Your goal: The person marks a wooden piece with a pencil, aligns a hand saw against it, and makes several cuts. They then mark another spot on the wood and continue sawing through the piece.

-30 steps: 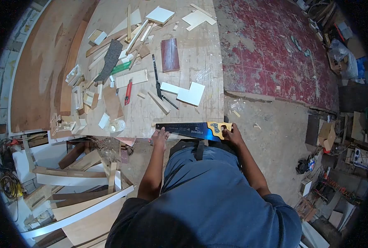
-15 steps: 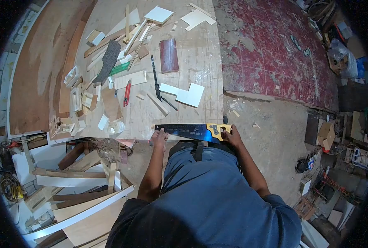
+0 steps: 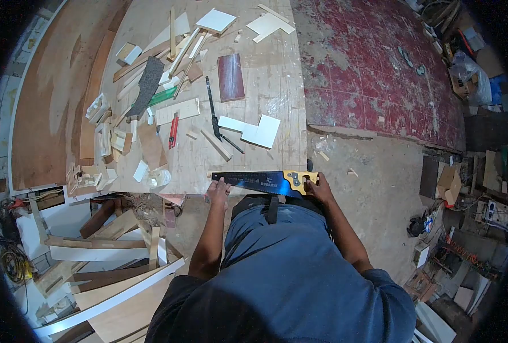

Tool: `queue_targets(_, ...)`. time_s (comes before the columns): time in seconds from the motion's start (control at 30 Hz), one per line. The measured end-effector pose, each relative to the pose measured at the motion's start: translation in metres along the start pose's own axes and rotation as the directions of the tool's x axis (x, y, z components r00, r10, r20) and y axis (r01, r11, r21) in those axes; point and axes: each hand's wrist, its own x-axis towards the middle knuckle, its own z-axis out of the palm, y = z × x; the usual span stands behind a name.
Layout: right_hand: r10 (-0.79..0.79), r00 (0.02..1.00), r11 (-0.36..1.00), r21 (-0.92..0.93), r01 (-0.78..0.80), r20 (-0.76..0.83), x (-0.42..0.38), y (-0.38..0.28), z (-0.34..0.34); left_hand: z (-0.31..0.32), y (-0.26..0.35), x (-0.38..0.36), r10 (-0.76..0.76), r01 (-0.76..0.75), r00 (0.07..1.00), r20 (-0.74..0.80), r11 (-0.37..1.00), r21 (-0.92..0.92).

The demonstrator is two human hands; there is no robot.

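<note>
A hand saw [image 3: 251,180] with a dark blade and a yellow handle lies level across the front edge of the worktable, teeth towards my body. My right hand [image 3: 320,190] is wrapped round the handle at the right end. At the blade's narrow left end, my left hand [image 3: 219,190] is closed on the tip, thumb on top. A thin pale wood edge [image 3: 209,174] shows just behind that tip. Beyond the blade lie a small wood strip [image 3: 216,144], a dark pencil-like stick [image 3: 233,144] and a white stepped board piece [image 3: 260,132].
On the worktable [image 3: 282,68] are a red utility knife [image 3: 174,130], a long black tool [image 3: 213,108], a brown block [image 3: 231,78], a clear jar [image 3: 160,178] and piled wood offcuts. Boards [image 3: 99,251] lean below left. Red flooring [image 3: 374,74] lies to the right.
The view has shifted slightly, so the table things sit a little further left. Both hands keep their hold on the saw, almost still.
</note>
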Motion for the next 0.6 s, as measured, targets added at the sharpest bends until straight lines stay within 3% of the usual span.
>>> queue_targets(0.2, 0.036, 0.999, 0.998, -0.05, -0.037, -0.02, 0.003, 0.002, 0.001, -0.002, -0.001, 0.004, -0.013, 0.013, 1.0, -0.002, 0.999, 0.043)
queue_targets(0.3, 0.1, 0.995, 0.992, 0.067, -0.102, 0.029, 0.001, 0.0, 0.0, -0.001, 0.001, 0.003, -0.009, 0.009, 1.0, -0.001, 0.998, 0.067)
queue_targets(0.5, 0.032, 0.999, 0.997, -0.071, -0.03, 0.021, 0.018, 0.03, 0.002, 0.008, 0.005, -0.002, 0.009, -0.008, 1.0, -0.018, 0.999, 0.033)
queue_targets(0.6, 0.095, 0.995, 0.995, -0.03, -0.093, 0.044, 0.02, 0.034, 0.002, 0.013, 0.003, -0.002, 0.042, -0.035, 0.992, -0.118, 0.997, 0.062)
